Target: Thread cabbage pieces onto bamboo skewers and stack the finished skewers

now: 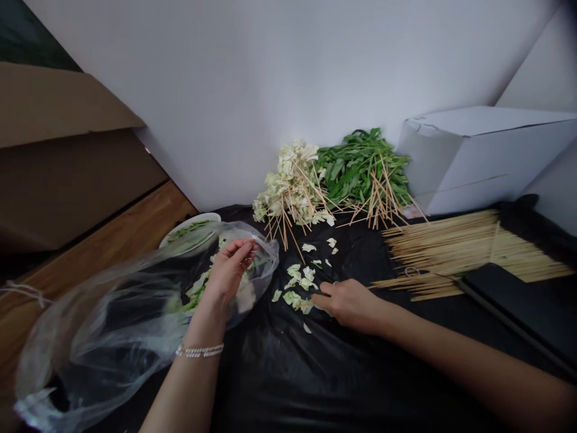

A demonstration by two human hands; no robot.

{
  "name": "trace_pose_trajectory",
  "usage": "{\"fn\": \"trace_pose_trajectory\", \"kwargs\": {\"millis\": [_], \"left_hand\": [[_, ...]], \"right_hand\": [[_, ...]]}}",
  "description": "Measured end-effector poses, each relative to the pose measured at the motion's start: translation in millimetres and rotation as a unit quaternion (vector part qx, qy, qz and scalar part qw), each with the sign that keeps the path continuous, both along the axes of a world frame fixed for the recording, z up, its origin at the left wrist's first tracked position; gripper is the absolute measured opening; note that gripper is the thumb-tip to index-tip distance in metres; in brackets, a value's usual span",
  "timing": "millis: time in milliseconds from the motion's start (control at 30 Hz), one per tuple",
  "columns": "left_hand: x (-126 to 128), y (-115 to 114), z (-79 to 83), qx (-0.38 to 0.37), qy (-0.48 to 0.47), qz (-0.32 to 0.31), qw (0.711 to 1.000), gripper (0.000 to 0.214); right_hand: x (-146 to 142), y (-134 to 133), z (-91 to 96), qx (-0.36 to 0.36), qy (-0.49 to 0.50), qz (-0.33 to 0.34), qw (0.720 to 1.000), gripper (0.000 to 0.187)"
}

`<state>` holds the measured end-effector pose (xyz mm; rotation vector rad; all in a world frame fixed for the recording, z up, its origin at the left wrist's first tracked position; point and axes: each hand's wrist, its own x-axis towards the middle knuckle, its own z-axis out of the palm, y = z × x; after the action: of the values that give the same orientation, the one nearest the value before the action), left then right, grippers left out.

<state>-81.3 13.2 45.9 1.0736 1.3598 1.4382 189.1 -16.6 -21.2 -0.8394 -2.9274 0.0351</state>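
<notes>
Apparently a Gathering Step

You seem to be picking among the pale leaf pieces (pixel 295 300), which lie on the black sheet (pixel 279 367) between the clear bag (pixel 126 325) and the wooden skewers (pixel 451 240). Your right hand (pixel 351 304) is at their edge, its grip hidden from above: I cannot tell whether it holds one. Your left hand's (pixel 229 267) fingertips draw together over the bag, perhaps pinching something. Next calls for a light pinch; leaves may tear. No writing is legible.
</notes>
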Motion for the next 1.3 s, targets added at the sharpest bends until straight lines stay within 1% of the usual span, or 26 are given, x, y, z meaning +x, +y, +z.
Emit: {"fn": "trace_pose_trajectory", "kwargs": {"millis": [67,100,167,200,233,267,333,367,400,433,500,567,600,633,667,700,733,767,800,833,900,1000,1067,1167,1233,1300], "left_hand": [[-4.3,-2.8,5.9,-0.023,0.029,-0.025,0.999,0.039],[-7.3,-5.0,8.4,-0.033,0.064,-0.041,0.997,0.039],[-15.6,-11.6,12.1,-0.04,0.175,-0.068,0.981,0.038],[-20.8,-16.3,13.1,-0.037,0.246,-0.074,0.966,0.038],[-26.2,-22.1,13.5,-0.032,0.323,-0.075,0.943,0.039],[-31.4,-29.0,13.4,-0.025,0.401,-0.07,0.913,0.038],[-39.1,-45.8,12.1,-0.03,0.533,-0.065,0.843,0.041],[-40.8,-55.3,11.3,-0.034,0.573,-0.07,0.816,0.038],[-40.8,-65.1,10.5,-0.043,0.592,-0.085,0.8,0.033],[-39.1,-74.6,9.8,-0.051,0.596,-0.109,0.794,0.029],[-32.8,-91.0,9.3,-0.076,0.567,-0.179,0.8,0.025],[-27.2,-100.4,9.8,-0.106,0.517,-0.258,0.809,0.025],[-26.3,-101.4,10.2,-0.114,0.496,-0.28,0.814,0.025],[-27.4,-100.0,10.7,-0.111,0.485,-0.281,0.821,0.025],[-30.3,-96.3,10.9,-0.096,0.487,-0.257,0.829,0.026],[-34.8,-90.8,10.9,-0.072,0.501,-0.207,0.837,0.028],[-40.3,-84.2,10.3,-0.048,0.523,-0.151,0.837,0.031],[-46.3,-77.1,9.2,-0.025,0.549,-0.097,0.83,0.032],[-51.9,-70.3,7.3,-0.012,0.571,-0.066,0.818,0.031],[-56.6,-64.2,4.8,-0.012,0.591,-0.051,0.805,0.029],[-61.9,-55.7,-1.8,-0.048,0.614,-0.062,0.785,0.029],[-59.1,-51.4,-12.9,-0.105,0.617,-0.117,0.771,0.032],[-53.4,-51.4,-18.9,-0.111,0.628,-0.135,0.759,0.037],[-46.1,-50.9,-23.7,-0.115,0.649,-0.135,0.74,0.042],[-43.7,-49.9,-24.4,-0.121,0.647,-0.134,0.741,0.041],[-43.0,-49.0,-24.0,-0.129,0.634,-0.128,0.751,0.038]], "right_hand": [[0.1,0.7,0.0,-0.008,0.001,-0.008,1.0,0.024],[0.1,0.9,0.0,-0.009,0.002,-0.011,1.0,0.025],[0.2,1.0,0.3,-0.013,0.003,-0.015,1.0,0.025],[0.1,0.9,0.6,-0.014,0.003,-0.018,1.0,0.025],[0.0,0.8,0.9,-0.014,0.003,-0.02,1.0,0.025],[0.0,0.6,1.3,-0.015,0.003,-0.022,1.0,0.025],[-0.2,0.4,1.6,-0.014,0.006,-0.024,1.0,0.025],[-0.2,0.4,1.4,-0.013,0.009,-0.025,1.0,0.024],[-0.2,0.5,0.8,-0.011,0.012,-0.025,1.0,0.024],[-0.2,0.7,-0.1,-0.009,0.016,-0.026,1.0,0.024],[-0.1,1.3,-2.7,-0.005,0.023,-0.024,0.999,0.025],[0.0,1.8,-5.8,-0.001,0.032,-0.023,0.999,0.025],[0.0,2.0,-7.1,0.001,0.035,-0.023,0.999,0.025],[0.0,2.0,-8.1,0.002,0.038,-0.025,0.999,0.024],[0.0,1.9,-8.7,0.003,0.04,-0.026,0.999,0.023],[-0.1,1.7,-9.0,0.003,0.041,-0.028,0.999,0.023],[-0.2,1.5,-8.9,0.002,0.041,-0.029,0.999,0.023],[-0.4,1.3,-8.7,0.001,0.04,-0.03,0.999,0.023],[-0.6,1.1,-8.5,-0.001,0.039,-0.03,0.999,0.023],[-0.9,1.0,-8.4,-0.002,0.037,-0.031,0.999,0.023],[-1.3,1.1,-8.6,-0.003,0.038,-0.033,0.999,0.022],[-1.7,1.9,-9.9,-0.005,0.041,-0.036,0.999,0.022],[-1.7,2.4,-10.4,-0.006,0.043,-0.036,0.998,0.022],[-1.8,2.5,-9.9,-0.013,0.042,-0.038,0.998,0.021],[-2.1,2.4,-9.2,-0.018,0.04,-0.042,0.998,0.02],[-2.3,2.3,-8.6,-0.02,0.039,-0.042,0.998,0.02]]}}
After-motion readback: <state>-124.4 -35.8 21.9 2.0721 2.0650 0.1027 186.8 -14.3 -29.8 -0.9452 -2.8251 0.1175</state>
